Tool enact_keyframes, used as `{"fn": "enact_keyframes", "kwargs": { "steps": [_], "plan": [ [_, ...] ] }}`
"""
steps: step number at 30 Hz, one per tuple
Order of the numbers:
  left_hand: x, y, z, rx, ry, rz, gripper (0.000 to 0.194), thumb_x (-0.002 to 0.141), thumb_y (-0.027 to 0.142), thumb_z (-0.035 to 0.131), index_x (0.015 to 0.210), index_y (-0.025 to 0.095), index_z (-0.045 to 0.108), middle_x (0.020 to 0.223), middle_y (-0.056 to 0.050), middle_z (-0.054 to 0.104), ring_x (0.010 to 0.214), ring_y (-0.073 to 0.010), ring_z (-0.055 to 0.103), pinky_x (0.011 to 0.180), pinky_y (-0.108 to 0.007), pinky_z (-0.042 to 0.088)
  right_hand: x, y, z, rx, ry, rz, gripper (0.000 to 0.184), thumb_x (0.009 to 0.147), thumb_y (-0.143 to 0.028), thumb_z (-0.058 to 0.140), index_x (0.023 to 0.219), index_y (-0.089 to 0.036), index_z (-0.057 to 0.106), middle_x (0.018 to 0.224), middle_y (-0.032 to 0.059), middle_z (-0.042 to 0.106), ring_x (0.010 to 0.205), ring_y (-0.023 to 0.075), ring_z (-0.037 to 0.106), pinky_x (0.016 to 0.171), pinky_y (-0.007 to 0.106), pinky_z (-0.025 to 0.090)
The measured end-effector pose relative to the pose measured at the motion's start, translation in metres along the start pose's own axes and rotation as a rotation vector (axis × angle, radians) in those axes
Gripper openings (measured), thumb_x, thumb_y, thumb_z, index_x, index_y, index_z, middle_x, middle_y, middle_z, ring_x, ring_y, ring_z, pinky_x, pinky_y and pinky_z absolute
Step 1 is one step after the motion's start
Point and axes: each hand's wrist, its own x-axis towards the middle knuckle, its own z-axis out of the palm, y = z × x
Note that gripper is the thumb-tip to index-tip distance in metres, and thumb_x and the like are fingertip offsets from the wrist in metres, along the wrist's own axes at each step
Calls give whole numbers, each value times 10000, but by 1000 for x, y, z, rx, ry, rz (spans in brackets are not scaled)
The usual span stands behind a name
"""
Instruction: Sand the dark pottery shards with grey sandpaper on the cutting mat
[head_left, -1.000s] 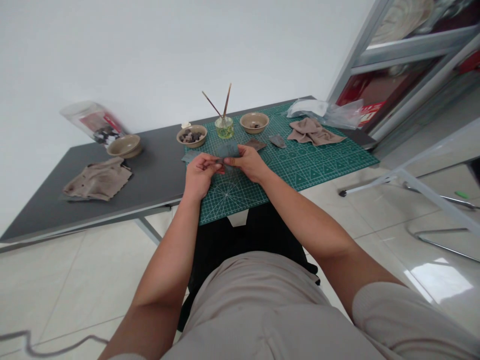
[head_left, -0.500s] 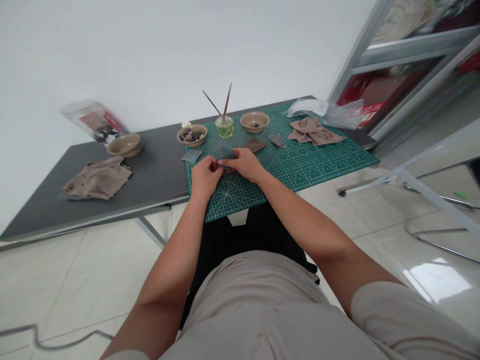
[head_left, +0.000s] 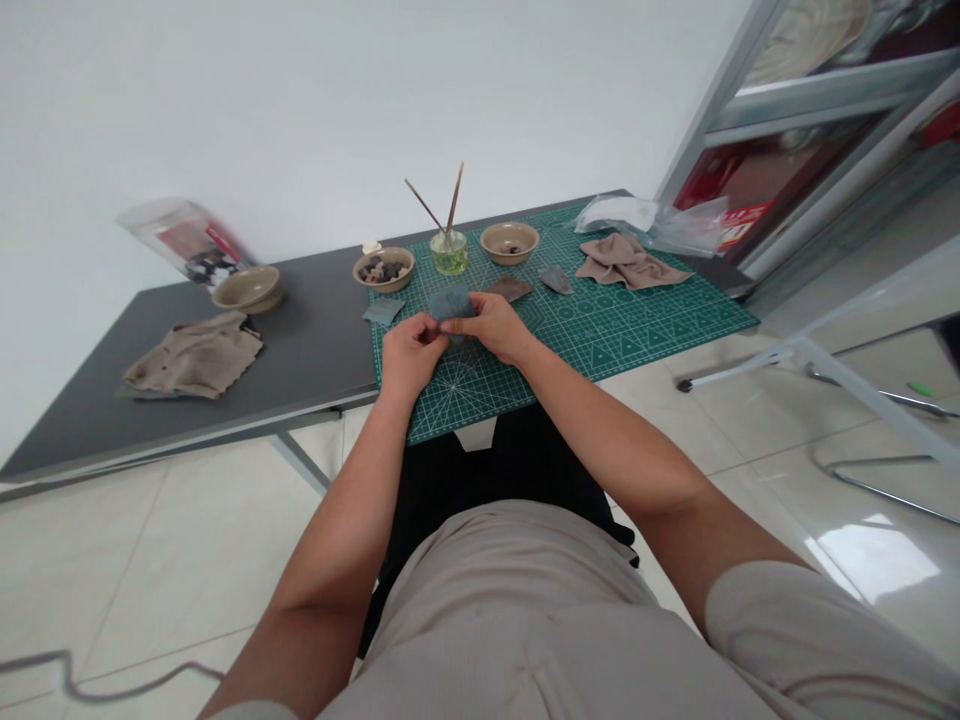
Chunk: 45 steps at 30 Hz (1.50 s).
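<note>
A small craft workroom is shown: a green cutting mat is laid on a grey table, with brushes stood in a glass jar beside ceramic bowls. A white wall and tiled floor are seen around it.

**Sandpaper sheet**: grey, matt, is showing a rough grit.
**Cutting mat**: green plastic, is looking smooth and matt.
**Table top**: dark grey, is staying matt.
**Bowl**: glazed pottery, is gleaming softly.
**Jar**: clear glass, is shining.
**Brush handles**: thin wood.
**Cloth**: soft tan fabric, is lying matt.
**Bag**: thin plastic, is glinting.
**Floor tiles**: glossy, are reflecting light.
</note>
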Motion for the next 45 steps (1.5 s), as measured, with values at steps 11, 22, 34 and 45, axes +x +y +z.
{"fn": "enact_keyframes", "kwargs": {
  "steps": [11, 22, 34, 45],
  "plan": [
    [-2, -3, 1, -169, -33, -46, 65, 750, 212, 696, 720, 207, 639, 629, 43, 650, 585, -123, 595, 595, -251, 442, 1, -1, -3, 67, -1, 44, 438, 594, -470, 887, 825, -155, 690, 710, 8, 690, 599, 122, 594, 517, 232, 452],
    [-3, -1, 1, -145, -17, -32, 78, 745, 234, 712, 729, 210, 640, 628, 50, 603, 580, -111, 545, 584, -245, 416, 1, -2, -4, 81, 27, 47, 430, 594, -429, 890, 869, -160, 699, 790, 9, 704, 639, 111, 589, 530, 218, 449],
    [-4, -1, 2, 66, -12, 60, 122, 728, 144, 641, 630, 208, 605, 585, 49, 556, 571, -117, 488, 586, -264, 359, 0, -2, -1, -40, 15, 3, 424, 610, -478, 876, 780, -152, 664, 681, -10, 636, 589, 102, 519, 537, 233, 440],
    [-1, -3, 0, -189, -18, -52, 70, 718, 233, 754, 706, 211, 689, 637, 36, 668, 580, -121, 585, 570, -244, 448, 0, -3, -2, 65, 28, 38, 460, 584, -466, 881, 842, -163, 648, 754, 3, 672, 630, 125, 580, 543, 247, 452]
  ]
}}
